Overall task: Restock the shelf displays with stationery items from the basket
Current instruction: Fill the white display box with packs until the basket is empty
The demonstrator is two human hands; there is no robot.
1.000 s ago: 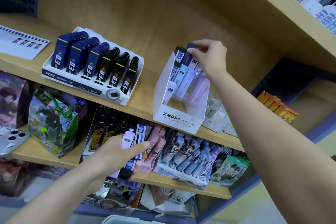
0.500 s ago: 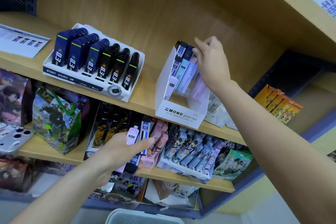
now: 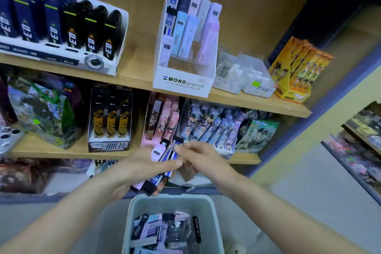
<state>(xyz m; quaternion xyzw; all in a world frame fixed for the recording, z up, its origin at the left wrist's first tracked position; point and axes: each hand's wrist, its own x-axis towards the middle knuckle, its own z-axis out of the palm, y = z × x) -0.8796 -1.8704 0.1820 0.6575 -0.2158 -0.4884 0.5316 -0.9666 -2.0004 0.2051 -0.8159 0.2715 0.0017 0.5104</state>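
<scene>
- Fingers (image 3: 171,164) of the left hand (image 3: 142,167) are curled round a small bunch of pencil-lead cases. A pink case (image 3: 157,151) and a blue-striped case (image 3: 172,154) stick up out of the grip, just over the basket.
- Fingertips (image 3: 183,147) of the right hand (image 3: 203,156) are drawn together at the top of the blue-striped case. It looks like a pinch on the cap; blur hides the exact contact.
- We judge the step in hand to be picking one case out of the bunch for shelving.
- The MONO graph MG display box (image 3: 198,86) stands on the upper shelf with its front rows partly unfilled.
- Next move calls for sliding the case free without loosening the others, then lifting it to a matching colour column.
- The basket (image 3: 214,210) below holds many more cases, so restocking is far from done.
</scene>
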